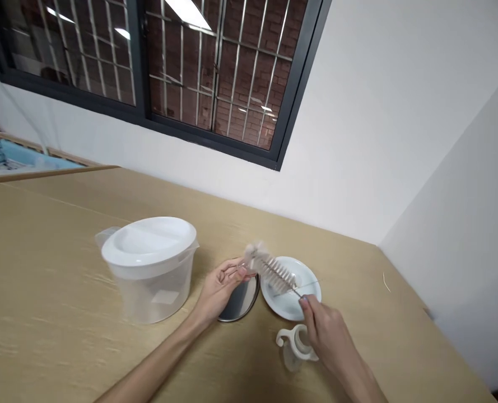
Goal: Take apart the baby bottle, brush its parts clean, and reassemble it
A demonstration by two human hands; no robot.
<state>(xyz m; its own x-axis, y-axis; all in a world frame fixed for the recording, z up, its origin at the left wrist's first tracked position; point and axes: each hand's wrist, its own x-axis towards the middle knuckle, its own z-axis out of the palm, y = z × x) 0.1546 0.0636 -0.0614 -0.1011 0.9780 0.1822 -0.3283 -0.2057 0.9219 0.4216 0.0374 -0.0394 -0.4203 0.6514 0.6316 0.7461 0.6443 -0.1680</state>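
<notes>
Table, lidded tub, disc, plate, hooked holder

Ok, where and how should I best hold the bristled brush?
Probably pinch the brush by its bare stem, coming from the near right, as the right hand does: the bristles cover the length beyond, which slants away toward the left hand.

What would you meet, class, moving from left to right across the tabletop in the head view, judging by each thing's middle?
White-lidded container → left hand → white plate → right hand → thin pale strip.
</notes>
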